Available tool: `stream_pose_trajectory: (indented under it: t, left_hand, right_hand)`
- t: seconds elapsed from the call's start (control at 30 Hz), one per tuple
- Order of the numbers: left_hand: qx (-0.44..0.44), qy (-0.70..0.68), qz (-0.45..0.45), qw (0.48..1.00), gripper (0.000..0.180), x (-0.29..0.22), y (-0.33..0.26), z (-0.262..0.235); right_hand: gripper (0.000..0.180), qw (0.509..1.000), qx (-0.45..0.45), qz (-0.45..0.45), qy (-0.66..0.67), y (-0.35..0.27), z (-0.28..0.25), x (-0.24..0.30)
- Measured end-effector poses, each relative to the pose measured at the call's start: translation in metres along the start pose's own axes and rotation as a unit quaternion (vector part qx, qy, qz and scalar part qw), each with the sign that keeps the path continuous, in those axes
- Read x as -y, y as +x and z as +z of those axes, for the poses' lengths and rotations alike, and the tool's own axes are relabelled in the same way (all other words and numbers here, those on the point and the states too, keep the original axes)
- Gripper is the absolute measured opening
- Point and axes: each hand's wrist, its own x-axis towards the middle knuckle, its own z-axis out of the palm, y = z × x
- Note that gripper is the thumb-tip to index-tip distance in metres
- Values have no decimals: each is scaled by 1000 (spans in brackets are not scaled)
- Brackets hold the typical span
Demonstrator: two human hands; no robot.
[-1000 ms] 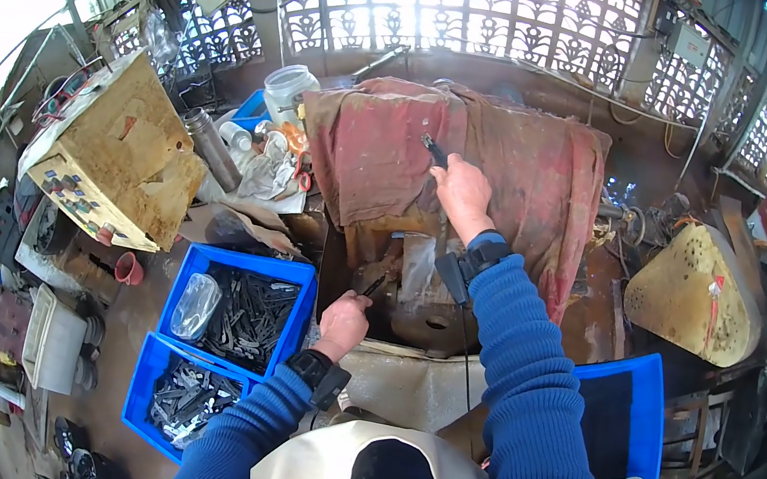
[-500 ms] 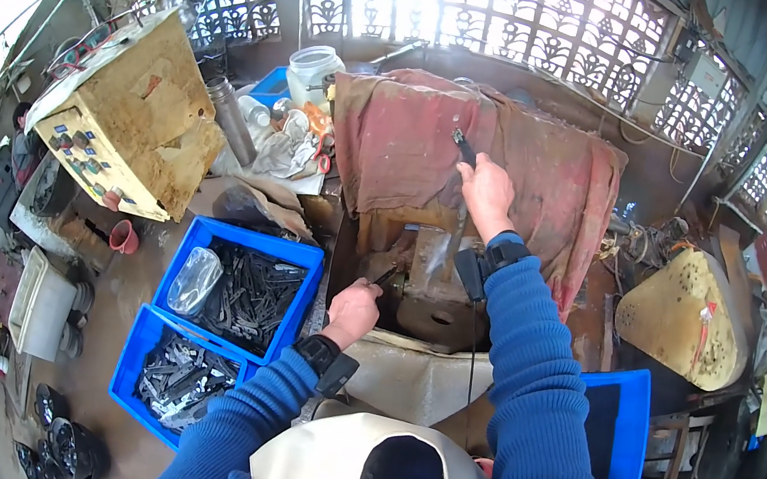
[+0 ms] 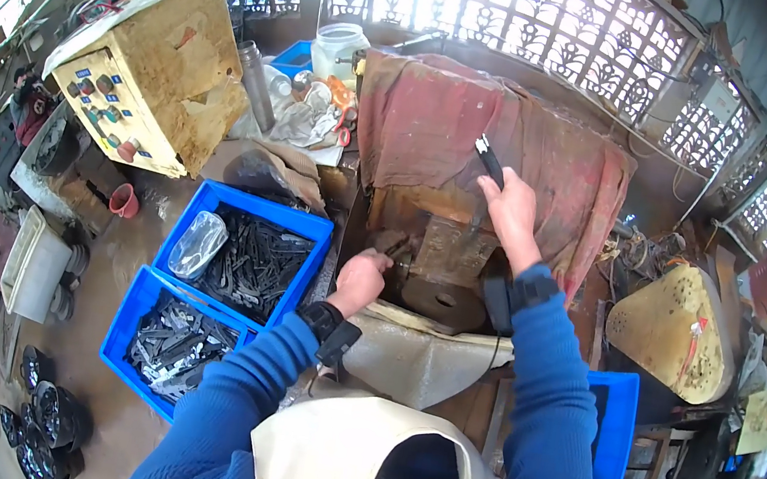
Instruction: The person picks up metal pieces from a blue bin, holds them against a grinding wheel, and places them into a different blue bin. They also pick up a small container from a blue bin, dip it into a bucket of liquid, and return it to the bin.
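My right hand (image 3: 512, 216), raised over the front of the red cloth cover (image 3: 428, 133), is closed around a slim black piece (image 3: 489, 161). A shiny, notched metal end tops that piece and points up and to the left. My left hand (image 3: 361, 282) sits lower, at the left edge of the open machine trough (image 3: 464, 295). Its fingers are curled together, and whatever they hold is hidden. Inside the trough, below the cloth, are a rusty block (image 3: 452, 251) and a brown round part with a hole (image 3: 441, 302).
On my left, one blue bin (image 3: 321, 260) holds black strips and a clear plastic container (image 3: 198, 245); another blue bin (image 3: 121, 325) holds dark and shiny strips. A control box (image 3: 168, 62) with knobs stands beyond. Another blue bin (image 3: 612, 438) stands right. A pale apron (image 3: 314, 455) covers my front.
The whole view has shifted and tilted. My right hand has turned the black piece, so its metal end shows brighter. The dark thin piece seen at my left fingers earlier is no longer distinct.
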Motion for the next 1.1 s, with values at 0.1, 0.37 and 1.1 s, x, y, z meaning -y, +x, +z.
stream_pose_trajectory:
  t: [0.1,0.37,1.1]
  left_hand:
    - [-75,-62,32,995,27,-7,6,9]
    - [-48,67,171,982,30,-22,79,14]
    - [259,252,188,913,18,-14,83,77]
  right_hand:
    - [29,998,4,-26,48,-60,-17,-7]
    - [21,981,-48,-152,107,-172,-14,-16]
    - [29,949,143,-269,83,-245,-17,-72]
